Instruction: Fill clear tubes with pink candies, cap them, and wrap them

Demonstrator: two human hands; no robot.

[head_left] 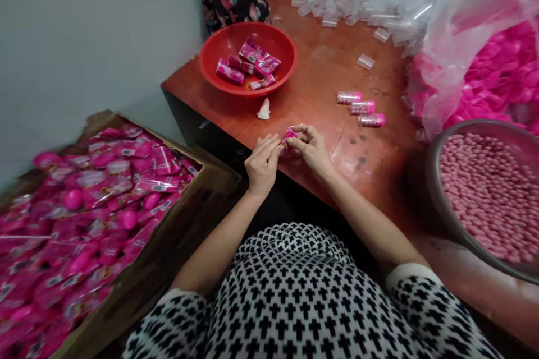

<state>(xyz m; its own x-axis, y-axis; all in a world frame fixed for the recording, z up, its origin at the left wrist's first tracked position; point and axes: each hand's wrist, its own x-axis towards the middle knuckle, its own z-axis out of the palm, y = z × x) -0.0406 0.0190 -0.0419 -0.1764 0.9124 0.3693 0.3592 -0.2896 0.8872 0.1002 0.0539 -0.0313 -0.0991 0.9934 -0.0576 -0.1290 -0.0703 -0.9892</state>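
Both hands meet at the table's near edge over a small pink printed wrapper (288,139). My right hand (312,150) pinches it between thumb and fingers. My left hand (264,164) is closed at the wrapper's left side, thumb and fingertips pressed on it. Whether anything sits inside the wrapper I cannot make out. Right of my hands lie three clear tubes with pink caps, filled with pink beads; the nearest tube (371,120) is closest to me. A crumpled white scrap (264,109) lies just beyond my left hand.
A red bowl (206,70) with several pink wrapped packs stands at the table's far left, a dark bag (236,3) behind it. Clear empty tubes (330,20) are heaped at the back. A bucket of pink beads (490,196) and a bag of pink caps (501,76) stand right. A carton (210,171) of pink packs is left.
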